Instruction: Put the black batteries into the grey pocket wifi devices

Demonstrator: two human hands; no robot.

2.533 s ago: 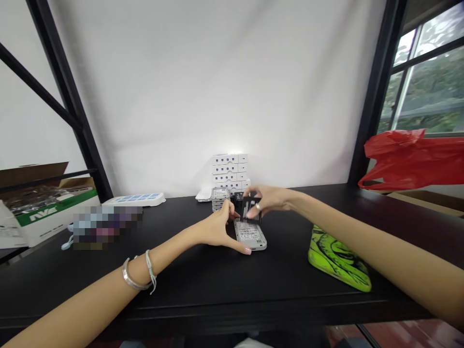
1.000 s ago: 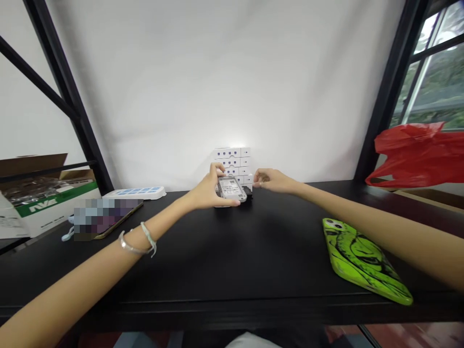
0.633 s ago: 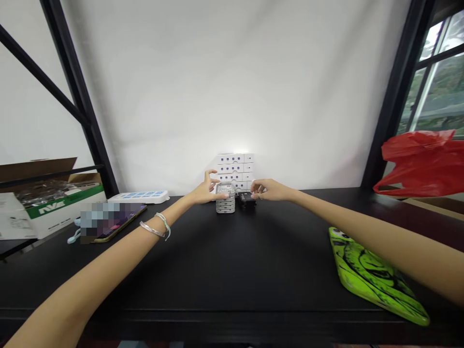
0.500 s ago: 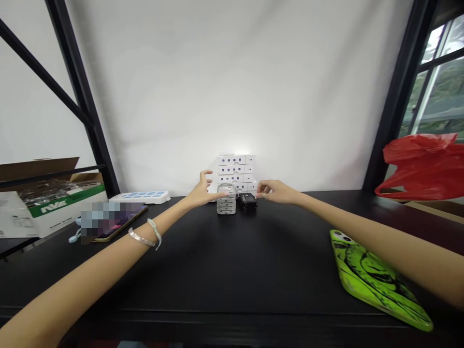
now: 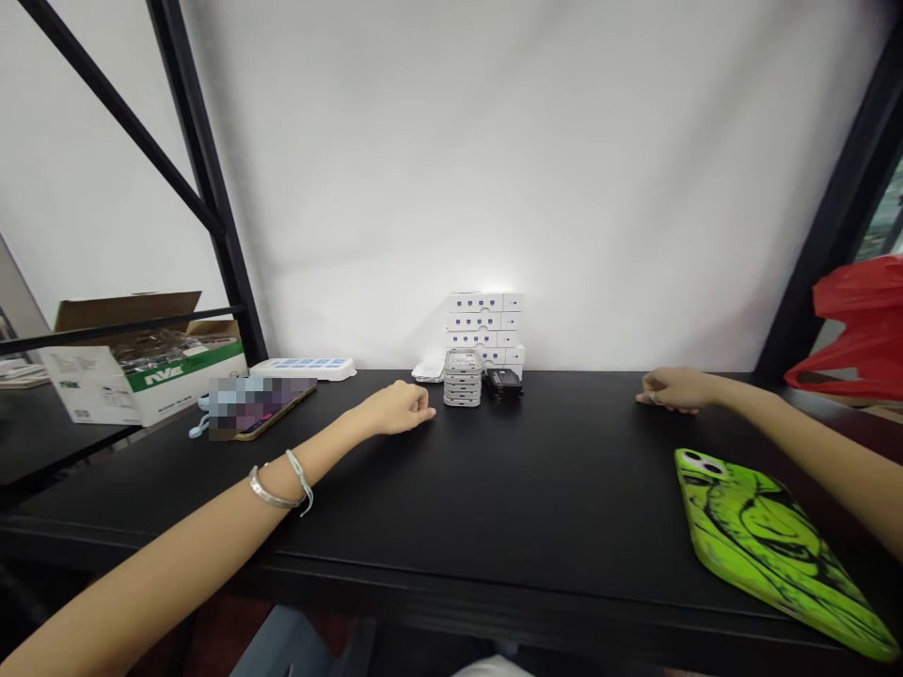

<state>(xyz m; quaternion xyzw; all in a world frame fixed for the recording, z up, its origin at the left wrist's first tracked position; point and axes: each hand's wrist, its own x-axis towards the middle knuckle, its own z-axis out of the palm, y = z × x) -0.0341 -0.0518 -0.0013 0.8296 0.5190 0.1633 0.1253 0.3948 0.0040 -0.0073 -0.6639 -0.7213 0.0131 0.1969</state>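
Observation:
My left hand (image 5: 401, 408) rests on the black table just left of a stack of grey plastic frames (image 5: 463, 381), apart from it. Its fingers are curled into a loose fist, with nothing visible in them. Far to the right, my right hand (image 5: 673, 389) lies low on the table, fingers folded under and nothing showing in them. A black module-like block (image 5: 504, 382) sits right of the grey frames. Behind these stands a pile of white boxes (image 5: 486, 322) with small blue marks, against the wall. White flat pieces (image 5: 427, 371) lie left of the stack.
A green-cased phone (image 5: 772, 541) lies at the right front. At left are another phone (image 5: 275, 409), a white power strip (image 5: 307, 369) and an open carton (image 5: 173, 381) of clear packets. A red plastic bag (image 5: 861, 315) stands at the right edge.
My left hand has drawn back from the grey frames and its fingers have curled in. My right hand has moved well rightward, away from the black block. The camera view has shifted slightly.

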